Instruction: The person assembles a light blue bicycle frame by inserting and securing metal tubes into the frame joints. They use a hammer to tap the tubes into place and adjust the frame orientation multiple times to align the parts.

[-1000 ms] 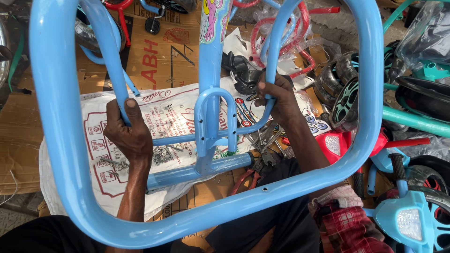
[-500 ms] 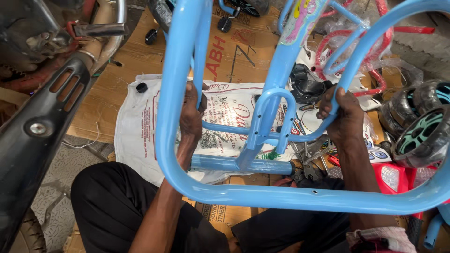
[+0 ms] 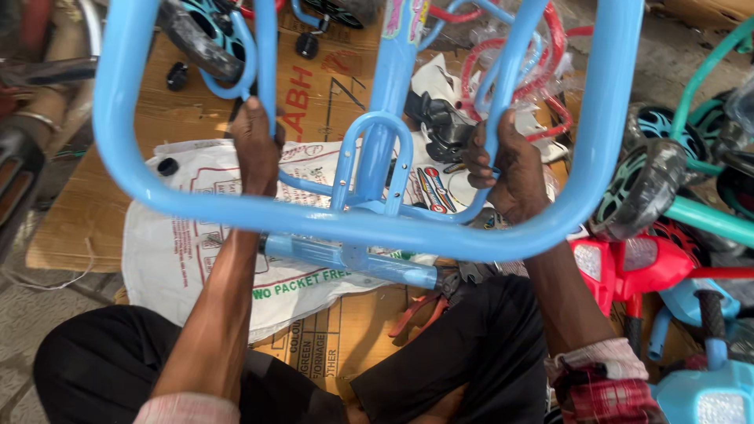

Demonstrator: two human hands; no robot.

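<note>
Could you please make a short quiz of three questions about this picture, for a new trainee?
1. True or false: both hands grip tubes of the blue frame.
2. What lies under the frame, on the cardboard? A) a white printed sack B) a green towel C) a metal tray
3. Which tool with orange handles lies near the person's knee?

Key
1. True. The left hand and the right hand each have fingers closed around a blue tube.
2. A, the white sack.
3. The pliers, lying on the cardboard near the end of the blue crossbar.
</note>
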